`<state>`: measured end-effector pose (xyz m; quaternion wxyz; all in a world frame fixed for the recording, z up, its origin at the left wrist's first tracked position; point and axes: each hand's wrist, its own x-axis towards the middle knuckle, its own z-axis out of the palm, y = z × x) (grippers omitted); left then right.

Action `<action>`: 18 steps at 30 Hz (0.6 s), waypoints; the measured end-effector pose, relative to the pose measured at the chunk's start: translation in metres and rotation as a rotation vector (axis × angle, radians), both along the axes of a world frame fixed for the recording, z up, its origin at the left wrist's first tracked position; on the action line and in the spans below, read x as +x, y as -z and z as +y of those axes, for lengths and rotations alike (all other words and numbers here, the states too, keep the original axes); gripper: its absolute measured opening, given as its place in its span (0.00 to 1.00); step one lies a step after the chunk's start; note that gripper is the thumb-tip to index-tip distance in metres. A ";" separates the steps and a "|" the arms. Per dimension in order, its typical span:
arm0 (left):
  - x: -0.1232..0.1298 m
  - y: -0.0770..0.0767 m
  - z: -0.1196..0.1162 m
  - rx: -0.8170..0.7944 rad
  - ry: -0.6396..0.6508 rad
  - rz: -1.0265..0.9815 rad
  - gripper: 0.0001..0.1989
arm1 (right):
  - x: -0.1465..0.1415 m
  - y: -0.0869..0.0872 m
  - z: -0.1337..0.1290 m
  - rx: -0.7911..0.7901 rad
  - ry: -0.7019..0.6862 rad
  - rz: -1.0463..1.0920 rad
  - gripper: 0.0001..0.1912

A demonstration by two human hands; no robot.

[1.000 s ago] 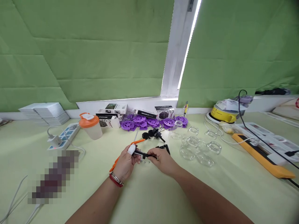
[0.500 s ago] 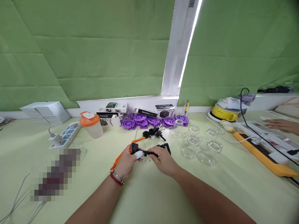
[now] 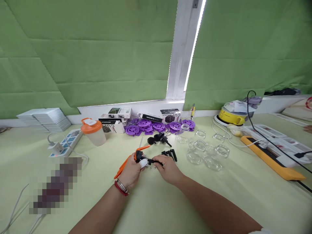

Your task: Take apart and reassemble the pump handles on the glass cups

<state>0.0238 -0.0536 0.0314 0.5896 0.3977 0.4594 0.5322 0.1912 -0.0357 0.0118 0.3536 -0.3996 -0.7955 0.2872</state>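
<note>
My left hand [image 3: 131, 169], with a white wrap on its thumb, is closed round a black part [image 3: 139, 156]. Orange pieces [image 3: 121, 168] lie beside and under that hand. My right hand [image 3: 169, 168] pinches a thin black piece [image 3: 155, 161] that meets the part in my left hand. Small metal bits lie between the hands, partly hidden. Several short black pieces [image 3: 173, 155] rest just beyond my right hand. Farther back are black round parts [image 3: 151, 140] and a metal rod [image 3: 141, 141].
Purple wheel-like parts [image 3: 133, 130] and printed boxes [image 3: 117, 127] line the back. Clear glass-like cups [image 3: 195, 156] stand at right, near an orange-edged power strip [image 3: 270, 159]. An orange-lidded bottle [image 3: 97, 136] and a white power strip [image 3: 70, 142] are at left. Another person's hand [image 3: 307, 129] shows far right.
The view has shifted slightly. My right hand has moved a little, showing more of the short black pieces. The other person's hand has withdrawn toward the right edge.
</note>
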 end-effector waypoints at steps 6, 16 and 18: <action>0.002 -0.004 -0.003 -0.028 0.019 0.015 0.16 | -0.001 -0.001 -0.003 -0.044 0.020 0.022 0.11; -0.004 -0.001 -0.008 0.330 -0.186 0.286 0.26 | -0.024 -0.001 -0.027 -0.467 -0.232 0.425 0.17; -0.003 -0.003 -0.011 0.467 -0.185 0.358 0.24 | -0.029 -0.002 -0.030 -0.578 -0.247 0.552 0.17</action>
